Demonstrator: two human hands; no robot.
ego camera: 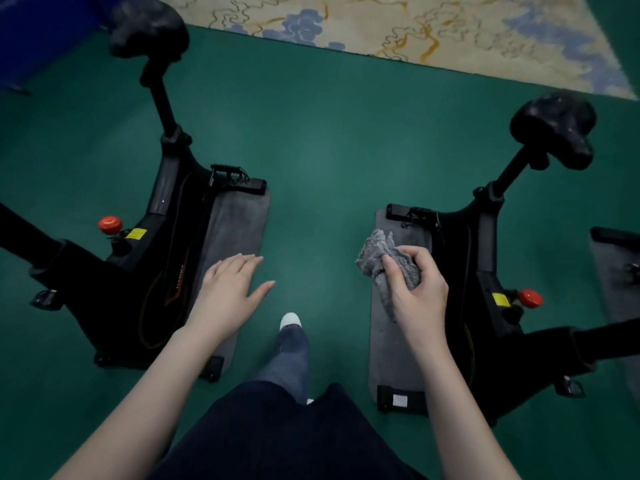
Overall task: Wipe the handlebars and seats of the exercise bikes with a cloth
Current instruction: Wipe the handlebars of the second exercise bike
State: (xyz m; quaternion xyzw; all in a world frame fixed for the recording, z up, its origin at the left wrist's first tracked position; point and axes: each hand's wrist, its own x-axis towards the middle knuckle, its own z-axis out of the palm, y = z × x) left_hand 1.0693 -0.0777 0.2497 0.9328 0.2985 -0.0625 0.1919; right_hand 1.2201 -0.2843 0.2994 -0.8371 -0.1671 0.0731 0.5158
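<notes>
Two black exercise bikes stand on the green floor, one on each side of me. The left bike (162, 244) has its black seat (149, 27) at the top left. The right bike (485, 258) carries its black seat (554, 128) at the upper right. My right hand (415, 289) is shut on a crumpled grey cloth (377, 251), held above the right bike's grey mat (388, 344). My left hand (232, 292) is open, palm down, fingers apart, hovering beside the left bike's frame. The handlebars lie outside the view; only black stems reach the left and right edges.
Each bike has a red knob (110, 224) (530, 297) and a yellow label on its frame. A grey mat (235, 230) lies under the left bike. A third mat (616, 271) shows at the far right. A patterned cream carpet (415, 26) borders the green floor (318, 140). My foot (290, 321) is between the bikes.
</notes>
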